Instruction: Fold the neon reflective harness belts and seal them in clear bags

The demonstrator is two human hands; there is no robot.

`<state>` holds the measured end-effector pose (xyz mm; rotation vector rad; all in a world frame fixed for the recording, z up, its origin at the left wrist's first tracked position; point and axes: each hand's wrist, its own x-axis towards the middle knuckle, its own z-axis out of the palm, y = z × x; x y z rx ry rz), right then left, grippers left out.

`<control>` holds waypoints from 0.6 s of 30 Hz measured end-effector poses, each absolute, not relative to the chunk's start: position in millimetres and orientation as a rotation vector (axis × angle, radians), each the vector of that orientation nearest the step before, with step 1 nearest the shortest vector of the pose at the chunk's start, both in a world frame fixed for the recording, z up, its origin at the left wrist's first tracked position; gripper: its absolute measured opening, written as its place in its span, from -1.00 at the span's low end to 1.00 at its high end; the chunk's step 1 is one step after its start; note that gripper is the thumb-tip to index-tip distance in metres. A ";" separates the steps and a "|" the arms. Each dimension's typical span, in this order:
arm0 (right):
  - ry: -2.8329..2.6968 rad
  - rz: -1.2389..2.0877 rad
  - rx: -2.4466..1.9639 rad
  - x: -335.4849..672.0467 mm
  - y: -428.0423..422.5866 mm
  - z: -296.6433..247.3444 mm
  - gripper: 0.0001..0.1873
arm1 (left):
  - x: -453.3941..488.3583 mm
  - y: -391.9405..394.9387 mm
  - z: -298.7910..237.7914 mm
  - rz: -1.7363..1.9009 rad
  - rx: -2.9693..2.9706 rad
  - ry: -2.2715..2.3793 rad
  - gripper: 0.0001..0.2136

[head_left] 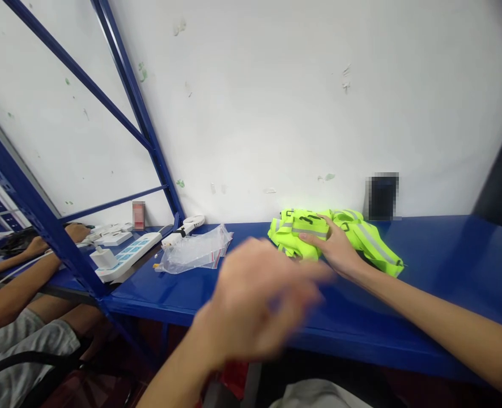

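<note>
A fluorescent yellow-green reflective vest (291, 241) with grey strips lies in a folded bundle towards the back of the blue table. My right hand (334, 243) grips its right side, with the thumb in front and the other fingers partly hidden. More of the same yellow-green fabric (372, 241) with grey strips spreads out to the right, behind my wrist; whether it is one piece with the bundle I cannot tell. My left hand (262, 303) is raised in the foreground, in front of the table edge and apart from the fabric. Motion smears its fingers.
Left of the fabric lie clear plastic zip bags (195, 249) and a small white fan (194, 222). A white power strip (130, 258) with a plugged-in adapter (103, 258) is beside the blue rack post (70, 258). Another person's arm (25, 292) rests further left. A dark pixelated object (382, 197) stands against the wall.
</note>
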<state>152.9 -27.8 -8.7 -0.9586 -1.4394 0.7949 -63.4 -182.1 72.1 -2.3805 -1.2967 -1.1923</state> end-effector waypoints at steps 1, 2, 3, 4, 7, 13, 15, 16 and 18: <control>-1.449 0.798 -0.966 153.1 -29.5 -7.6 -0.17 | -73.2 -160.8 79.3 -1.158 -2.387 -1.348 -0.66; -1.467 0.796 -0.984 153.0 -31.6 -6.5 -0.17 | -89.2 -138.2 84.6 -1.032 -2.418 -1.490 -0.61; -1.488 0.785 -1.007 152.6 -33.9 -5.4 -0.16 | -109.5 -115.6 87.4 -0.886 -2.396 -1.649 -0.53; -1.512 0.773 -1.024 151.8 -36.1 -4.7 -0.16 | -132.0 -94.2 87.3 -0.706 -2.341 -1.802 -0.41; -1.558 0.744 -1.023 148.5 -39.7 -5.0 -0.17 | -190.4 -45.6 72.7 -0.228 -2.321 -2.073 -0.03; -1.535 0.689 -1.085 145.4 -41.6 -4.7 -0.16 | -217.3 -20.8 39.2 0.027 -2.220 -2.251 -0.03; -1.520 0.721 -1.086 146.0 -43.5 -2.3 -0.14 | -216.4 -22.1 36.9 -0.028 -2.168 -2.229 -0.16; -1.510 0.733 -1.074 146.1 -44.0 -1.2 -0.13 | -215.1 -23.6 37.0 -0.074 -2.147 -2.195 -0.23; -1.482 0.723 -1.052 145.1 -43.0 0.9 -0.14 | -208.1 -28.6 38.3 -0.210 -2.110 -2.098 -0.33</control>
